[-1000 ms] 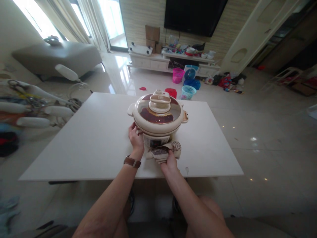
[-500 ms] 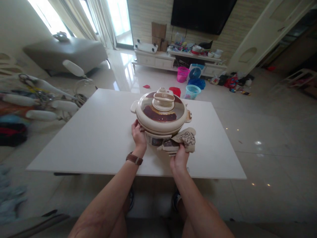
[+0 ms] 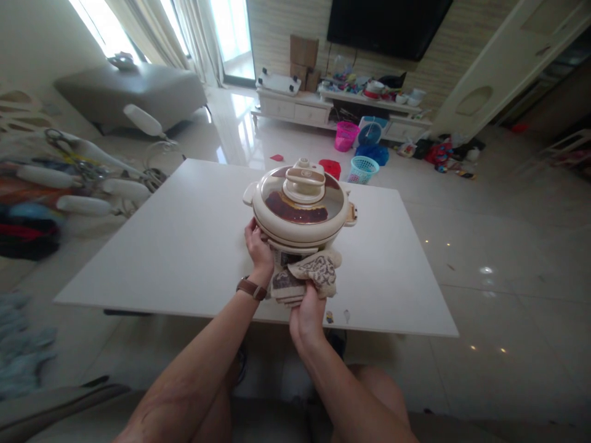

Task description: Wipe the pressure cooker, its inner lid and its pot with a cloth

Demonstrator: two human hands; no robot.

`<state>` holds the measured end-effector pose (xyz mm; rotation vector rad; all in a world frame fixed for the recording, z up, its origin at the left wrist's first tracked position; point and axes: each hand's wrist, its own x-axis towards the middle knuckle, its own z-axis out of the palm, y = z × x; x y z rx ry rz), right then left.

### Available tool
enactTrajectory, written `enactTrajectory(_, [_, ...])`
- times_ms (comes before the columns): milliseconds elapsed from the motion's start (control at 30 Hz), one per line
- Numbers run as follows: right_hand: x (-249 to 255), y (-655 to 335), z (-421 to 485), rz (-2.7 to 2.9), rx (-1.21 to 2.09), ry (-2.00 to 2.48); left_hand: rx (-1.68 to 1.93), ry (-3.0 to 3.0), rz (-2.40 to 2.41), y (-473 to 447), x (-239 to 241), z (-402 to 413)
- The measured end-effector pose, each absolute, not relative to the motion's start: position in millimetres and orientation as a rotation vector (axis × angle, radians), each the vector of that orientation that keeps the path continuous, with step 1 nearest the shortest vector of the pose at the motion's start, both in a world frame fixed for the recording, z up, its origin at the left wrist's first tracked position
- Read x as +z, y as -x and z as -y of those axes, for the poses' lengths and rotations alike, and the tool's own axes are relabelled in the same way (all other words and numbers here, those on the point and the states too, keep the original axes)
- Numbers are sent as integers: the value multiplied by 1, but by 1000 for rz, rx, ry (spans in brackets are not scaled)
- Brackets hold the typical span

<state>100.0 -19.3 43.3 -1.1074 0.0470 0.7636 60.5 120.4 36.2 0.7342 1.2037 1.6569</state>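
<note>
A cream electric cooking pot (image 3: pixel 295 235) with a see-through lid (image 3: pixel 298 206) stands on the white table (image 3: pixel 194 246). The lid has a tall knob (image 3: pixel 305 176), and a brown patch shows under its glass. My left hand (image 3: pixel 259 249), with a brown watch strap on the wrist, grips the pot's lower left side; some of its fingertips are hidden. My right hand (image 3: pixel 310 312) is closed on a folded beige and brown cloth (image 3: pixel 316 271), held against the front of the pot's base and covering much of the panel there.
Two small stickers (image 3: pixel 329 317) lie near the table's front edge. Beyond the table are a turquoise basket (image 3: pixel 362 170), a pink basket (image 3: pixel 345 135) and a cluttered TV cabinet (image 3: pixel 295 109). White-padded equipment (image 3: pixel 85 205) stands to the left.
My right hand has moved the cloth leftward and nearer to me, from the pot's front right to its front middle. My left hand stays on the pot's side.
</note>
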Motion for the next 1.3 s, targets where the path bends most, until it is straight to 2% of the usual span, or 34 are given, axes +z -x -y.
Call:
enactTrajectory(267, [55,-166,6,-257,694,1079,1630,-679,-1177,-58,45,-117])
enactTrajectory(467, [50,-193,-6,1,388,1239,1625,-658,-1163,-58,48,-116])
enactTrajectory(733, [35,-194,-27,279,252,1464,1628,-677,-1161,-58,47,-116])
enactTrajectory(867, [30,-206,-37,230,290,1478,1599,-690,-1156,-55,47,-116])
enactTrajectory(1100, [22,-149,-9,308,331,1449,1596,-690,-1165,-54,47,-117])
enactTrajectory(1300, [12,-199,-31,203,322,1472,1579,-658,-1136,-53,51,-116])
